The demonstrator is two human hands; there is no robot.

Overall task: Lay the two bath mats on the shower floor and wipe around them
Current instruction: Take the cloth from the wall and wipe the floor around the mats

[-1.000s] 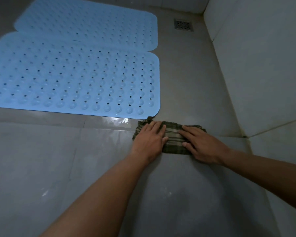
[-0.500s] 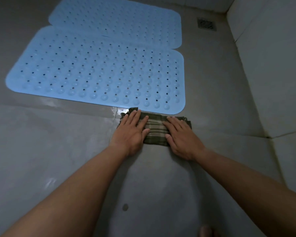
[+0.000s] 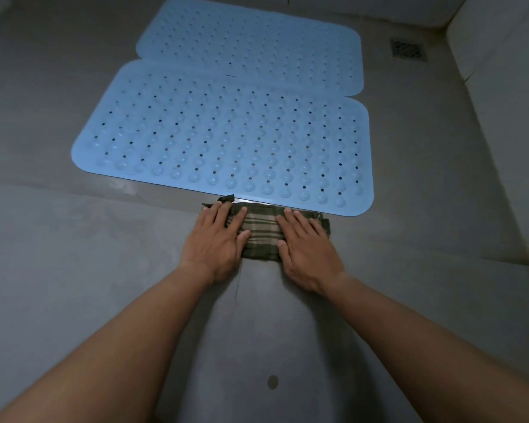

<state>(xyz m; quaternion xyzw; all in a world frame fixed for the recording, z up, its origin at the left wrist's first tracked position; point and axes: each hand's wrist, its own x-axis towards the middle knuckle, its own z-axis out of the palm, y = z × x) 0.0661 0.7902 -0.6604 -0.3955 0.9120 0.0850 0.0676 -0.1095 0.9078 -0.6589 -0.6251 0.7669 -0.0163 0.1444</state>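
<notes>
Two light blue perforated bath mats lie flat side by side on the grey shower floor, the near mat (image 3: 220, 138) in front of the far mat (image 3: 251, 41), their long edges touching. A folded green checked cloth (image 3: 261, 233) lies on the floor against the near mat's front edge, towards its right end. My left hand (image 3: 216, 242) presses flat on the cloth's left part with straight fingers. On the cloth's right part rests my right hand (image 3: 306, 251), also flat.
A square floor drain (image 3: 408, 49) sits at the back right, near the tiled wall (image 3: 501, 87) that runs along the right side. A small round mark (image 3: 272, 382) shows on the floor between my forearms. Wet sheen lies on the floor left of the cloth.
Both hands have slid the cloth leftward along the near mat's front edge, away from its right corner. The view has shifted, bringing more of both mats into sight.
</notes>
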